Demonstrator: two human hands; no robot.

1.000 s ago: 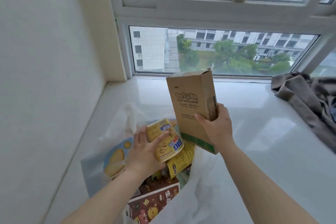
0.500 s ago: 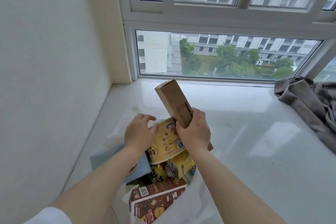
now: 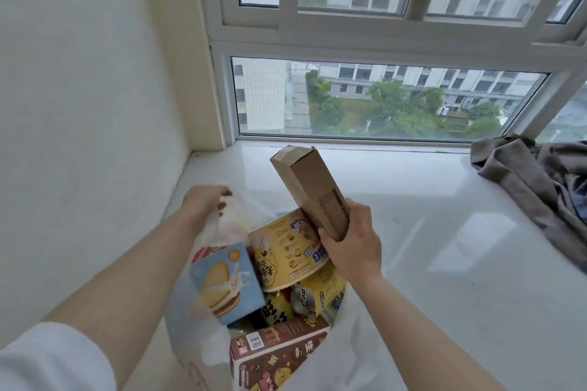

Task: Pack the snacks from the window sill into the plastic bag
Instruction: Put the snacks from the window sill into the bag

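1. Above the bag (image 3: 203, 336), the right hand (image 3: 352, 244) grips a brown box (image 3: 309, 189) by its lower end, tilted over the yellow tub (image 3: 286, 251).
2. At the bag's far rim, the left hand (image 3: 206, 200) pinches the plastic, holding the mouth open.
3. Step in hand: loading the box. Next, it likely needs a gap beside the tub.

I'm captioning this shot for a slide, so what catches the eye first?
The brown cardboard box, tilted and gripped at its lower end by the right hand, stands out mid-frame. Below it gapes the white plastic bag, stuffed with snacks, its far edge held by the left hand.
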